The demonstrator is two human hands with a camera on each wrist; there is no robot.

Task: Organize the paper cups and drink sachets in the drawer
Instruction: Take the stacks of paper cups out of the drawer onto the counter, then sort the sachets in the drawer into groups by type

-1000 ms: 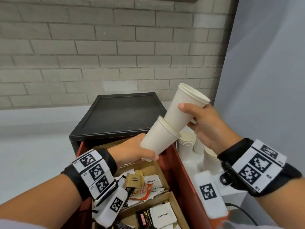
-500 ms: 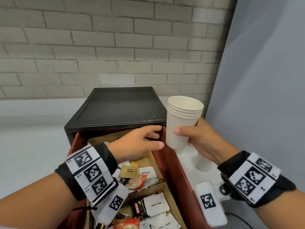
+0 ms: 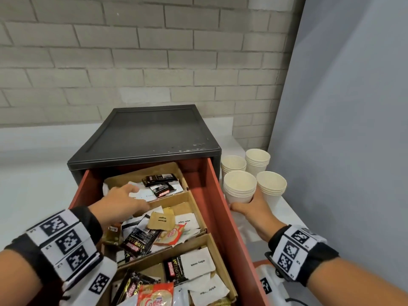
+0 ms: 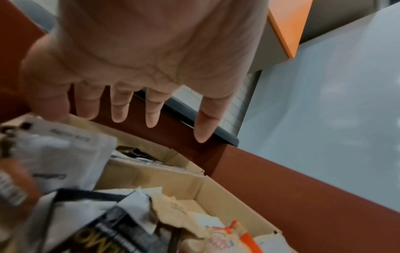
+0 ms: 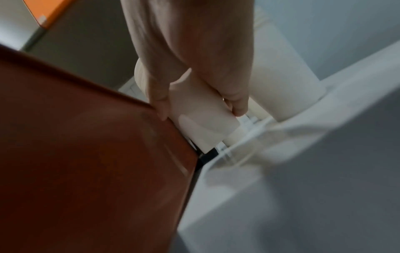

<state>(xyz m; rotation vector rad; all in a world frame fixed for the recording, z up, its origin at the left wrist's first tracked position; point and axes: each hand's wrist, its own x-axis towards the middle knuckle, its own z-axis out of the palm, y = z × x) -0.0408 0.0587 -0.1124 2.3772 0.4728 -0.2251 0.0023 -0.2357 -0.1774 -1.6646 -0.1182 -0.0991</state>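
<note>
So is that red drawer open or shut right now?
Open: the red drawer is pulled out of the black cabinet, its sachets exposed.

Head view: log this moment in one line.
left hand open over drawer sachets | right hand gripping cup stack beside drawer

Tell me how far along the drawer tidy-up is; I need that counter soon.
Done: white paper cups nested into four stacks beside the open red drawer. In hand: the right hand grips the near-left stack; the left hand, fingers straight, reaches over the rear cardboard compartment. Left: mixed drink sachets in all three compartments remain unsorted.
</note>
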